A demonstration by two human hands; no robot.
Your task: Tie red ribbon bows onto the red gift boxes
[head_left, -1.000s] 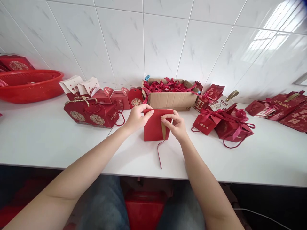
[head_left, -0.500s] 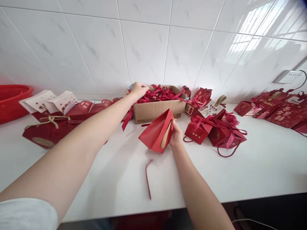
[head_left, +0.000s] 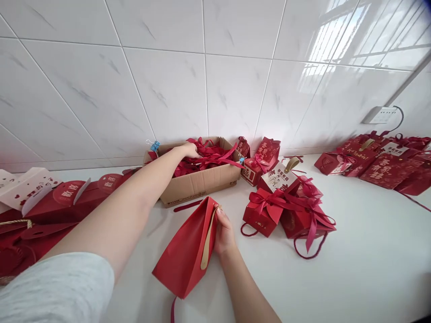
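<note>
My right hand [head_left: 225, 232] grips a red paper gift box [head_left: 182, 246] by its right edge, tilted above the white counter. A gold strap [head_left: 208, 242] lies along the box's side, its upper end by my thumb. My left hand [head_left: 189, 150] is inside an open cardboard carton [head_left: 198, 181], among a heap of dark red ribbons [head_left: 218, 154]. Its fingers are curled down into the ribbons, with the tips hidden, so whether they hold one does not show. A dark red strip [head_left: 186, 206] lies between the carton and the gift box.
Finished-looking red boxes with bows [head_left: 264, 211] stand right of the carton. More red bags [head_left: 380, 166] line the wall at far right, below a white socket [head_left: 380, 115]. Red and white boxes [head_left: 67, 193] crowd the left side. Blue clips [head_left: 155, 146] hold the carton's rim.
My left hand has moved from above the carton's back left down into the ribbons. The gift box in my right hand has come nearer and lower in view. The camera view has shifted.
</note>
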